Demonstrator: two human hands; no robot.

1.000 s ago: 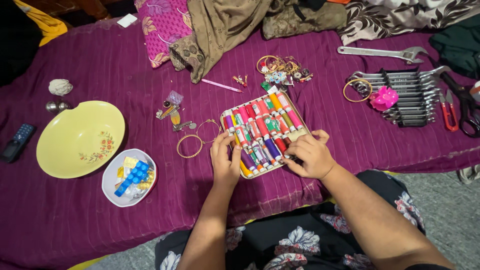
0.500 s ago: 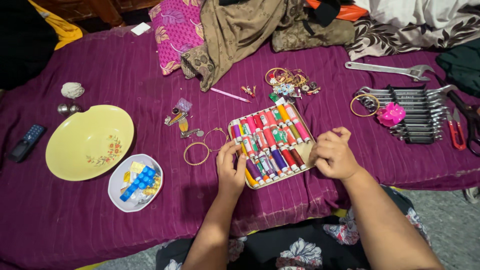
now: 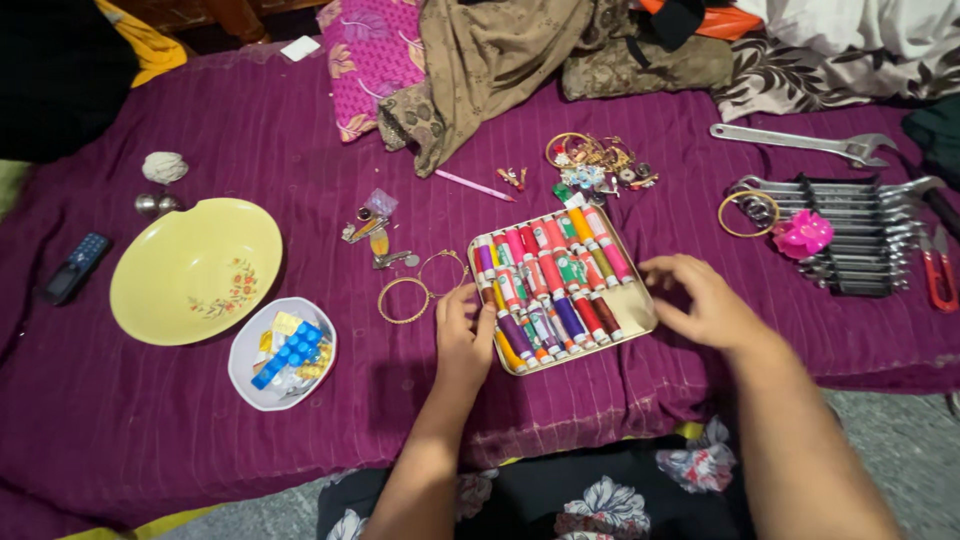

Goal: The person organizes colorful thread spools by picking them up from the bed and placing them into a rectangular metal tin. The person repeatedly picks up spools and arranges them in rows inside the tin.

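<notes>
— Lying flat near the front edge of the purple bedspread (image 3: 150,420), the tray of thread spools (image 3: 632,312) sits between both hands, yes?

— Yes. The spools (image 3: 545,285) fill it in coloured rows, with a bare strip at its right end. The left hand (image 3: 463,335) rests on the tray's left edge, fingers curled loosely over the near spools — nothing lifted. The right hand (image 3: 700,298) lies flat at the right edge, fingers spread apart, touching the rim and clamped on nothing.

— And around it?

— Just left, two thin gold bangles (image 3: 402,299). Farther left, a small white bowl (image 3: 252,392) of blue and yellow bits, then a yellow plate (image 3: 190,270). Behind the tray, a heap of jewellery (image 3: 595,160) and a pink pencil (image 3: 472,185).

— To the right?

— A row of wrenches (image 3: 850,235) with a pink flower (image 3: 803,235) on it — well apart from the tray.
</notes>
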